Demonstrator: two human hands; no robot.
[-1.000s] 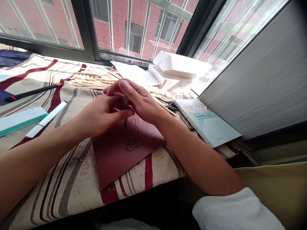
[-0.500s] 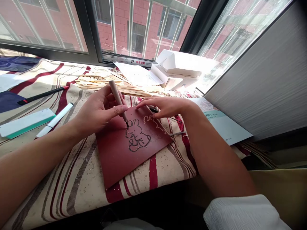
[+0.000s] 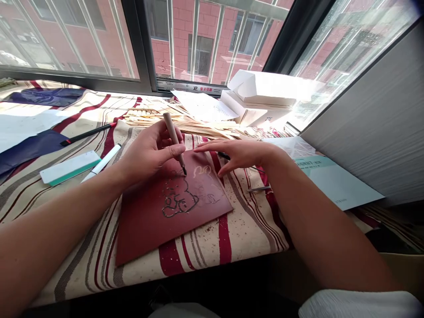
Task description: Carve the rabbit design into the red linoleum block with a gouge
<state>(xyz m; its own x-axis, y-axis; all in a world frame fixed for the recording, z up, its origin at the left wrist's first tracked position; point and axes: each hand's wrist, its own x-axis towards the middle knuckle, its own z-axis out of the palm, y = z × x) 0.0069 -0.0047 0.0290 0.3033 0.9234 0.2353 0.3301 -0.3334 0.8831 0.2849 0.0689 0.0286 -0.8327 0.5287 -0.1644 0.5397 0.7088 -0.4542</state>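
My left hand [image 3: 155,152] is closed in a pen grip around a carving tool [image 3: 175,139] with a beige handle and a dark metal tip. That tip touches the dark red board [image 3: 142,229], at the upper part of a rabbit-like figure [image 3: 180,198] cut in dark lines; my hand partly hides its head. Pale thin curls of shaving [image 3: 202,171] lie on the board's right side. My right hand [image 3: 238,154] is open, fingers stretched over the board's far right edge, its fingertips at or near the surface.
A striped cloth [image 3: 238,238] strewn with crumbs covers the table. To the left lie a white marker [image 3: 105,161], a white-and-green box [image 3: 71,168] and a black-red pen [image 3: 88,134]. Wood strips [image 3: 155,115] and a white box [image 3: 265,97] stand by the window; a booklet [image 3: 338,181] lies right.
The board has turned and slid left relative to my hands. The tool tip has gone from the figure's left side to its upper right. The whole view has shifted, moving the surroundings rightward.
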